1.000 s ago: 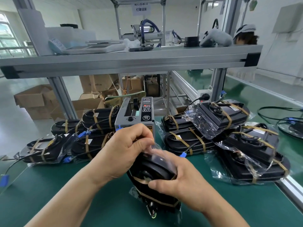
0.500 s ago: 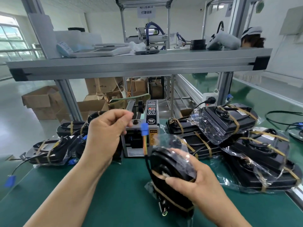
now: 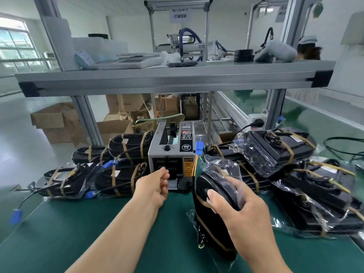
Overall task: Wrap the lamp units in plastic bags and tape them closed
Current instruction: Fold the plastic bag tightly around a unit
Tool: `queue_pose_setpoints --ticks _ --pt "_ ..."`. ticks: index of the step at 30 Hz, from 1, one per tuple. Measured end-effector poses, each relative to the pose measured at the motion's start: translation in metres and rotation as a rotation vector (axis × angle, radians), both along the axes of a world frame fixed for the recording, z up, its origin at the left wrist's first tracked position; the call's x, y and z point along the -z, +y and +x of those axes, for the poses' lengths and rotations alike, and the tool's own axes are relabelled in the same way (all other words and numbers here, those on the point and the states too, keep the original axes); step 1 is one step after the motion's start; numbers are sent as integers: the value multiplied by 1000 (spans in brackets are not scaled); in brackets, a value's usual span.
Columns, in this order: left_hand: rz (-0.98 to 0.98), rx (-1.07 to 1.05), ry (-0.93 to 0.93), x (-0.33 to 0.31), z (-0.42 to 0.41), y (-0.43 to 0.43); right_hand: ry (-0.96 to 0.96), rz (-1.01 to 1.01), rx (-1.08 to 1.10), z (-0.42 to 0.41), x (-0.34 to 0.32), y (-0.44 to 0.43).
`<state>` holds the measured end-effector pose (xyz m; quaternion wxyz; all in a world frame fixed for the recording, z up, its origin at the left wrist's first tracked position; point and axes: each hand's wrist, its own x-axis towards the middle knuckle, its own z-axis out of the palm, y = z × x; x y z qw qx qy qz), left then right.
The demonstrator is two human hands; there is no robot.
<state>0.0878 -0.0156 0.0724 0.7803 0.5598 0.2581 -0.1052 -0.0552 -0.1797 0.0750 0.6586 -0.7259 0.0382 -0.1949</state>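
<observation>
My right hand grips a black lamp unit in a clear plastic bag and holds it upright on the green mat. Brown tape bands cross the unit, and its wires rise to a blue connector. My left hand reaches forward with curled fingers, thumb and forefinger at the mouth of the grey tape dispenser. Whether they pinch a strip of tape is hidden. Left of the dispenser lie bagged and taped units, and more are piled on the right.
The green mat stretches before me. A metal shelf beam crosses overhead. Cardboard boxes stand on the floor at left. A loose blue connector lies at the table's left edge. A person works at back right.
My left hand let go of the bagged unit and moved forward to the dispenser's mouth. My right hand shifted the unit to the right and stood it more upright.
</observation>
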Motion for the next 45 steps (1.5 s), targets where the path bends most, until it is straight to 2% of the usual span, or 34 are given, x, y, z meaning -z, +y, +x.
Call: queue_pose_setpoints --ticks 10,16,18,22,25,29,37,45 --pt "-75 -126 47 -1 15 -15 -73 -75 53 12 1 19" --pt "-100 -224 -128 -7 -2 -16 -111 -96 84 20 1 19" --pt "-95 -161 -255 -15 -20 -8 -122 -83 95 21 3 16" --pt "-78 152 -515 -40 -65 1 -139 -88 103 20 4 15" --pt "54 374 -622 -61 -84 -7 -149 -93 91 19 3 19" --pt "265 448 -611 -73 -87 -21 -174 -93 77 18 3 23" --pt "389 479 -526 -80 -76 -23 -177 -73 32 17 5 25" --pt "451 462 -552 -77 -74 -22 -191 -96 33 20 9 25"
